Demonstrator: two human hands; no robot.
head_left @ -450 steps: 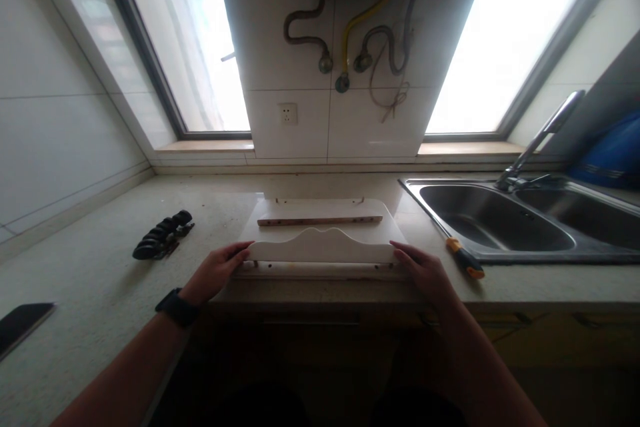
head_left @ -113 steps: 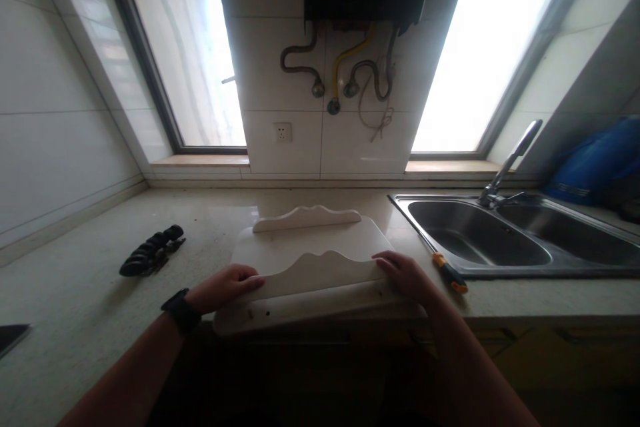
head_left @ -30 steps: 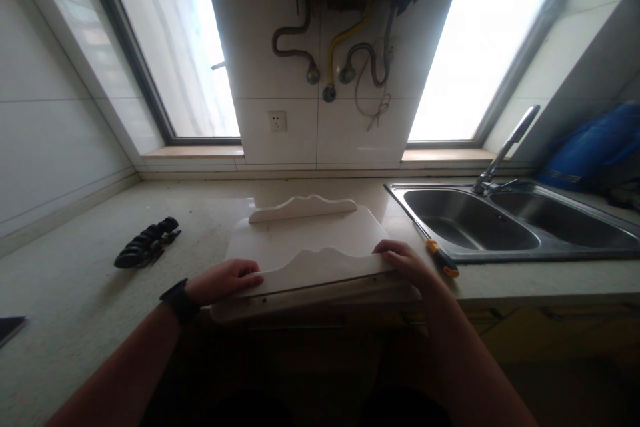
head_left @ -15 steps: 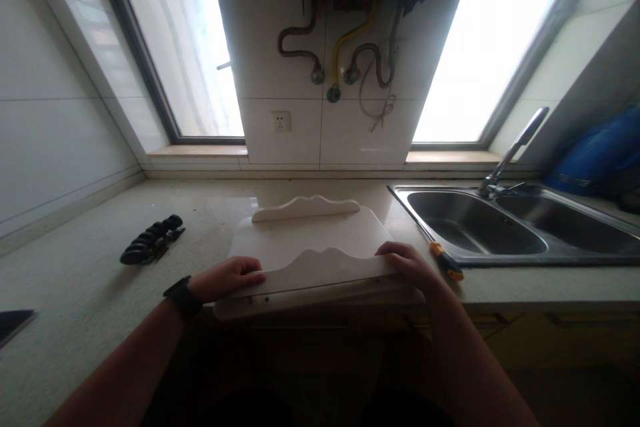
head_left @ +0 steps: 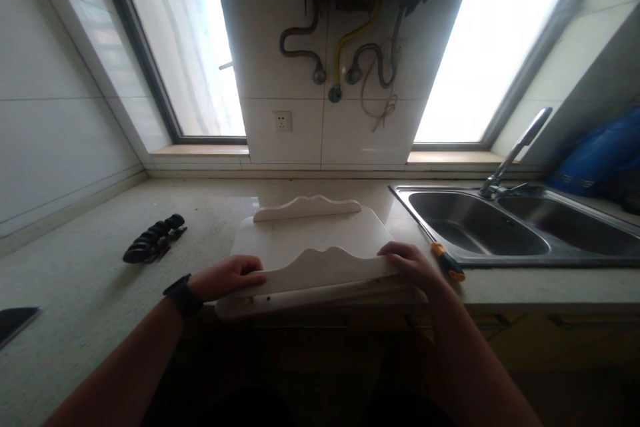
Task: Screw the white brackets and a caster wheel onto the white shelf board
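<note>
A white board [head_left: 305, 234] lies on the counter, its near edge at the counter's front. Along its far side stands a white scalloped panel [head_left: 307, 207]. A second white scalloped panel [head_left: 320, 267] is at the near side, gripped at both ends. My left hand [head_left: 233, 277], with a dark watch on the wrist, is closed on its left end. My right hand [head_left: 407, 261] is closed on its right end. Dark holes show in the board's near strip, just in front of this panel. Fingers partly hide both ends of the panel.
An orange-and-black screwdriver [head_left: 447, 263] lies right of the board, by the double steel sink [head_left: 460, 221] with its faucet [head_left: 515, 153]. To the left lies a black ribbed object [head_left: 154, 239]. A dark pointed object [head_left: 17, 323] sits at the far left. Pipes hang above.
Both hands keep their hold on the near panel. The panel shifts very slightly over the board's near edge; the whole view also drifts a little.
</note>
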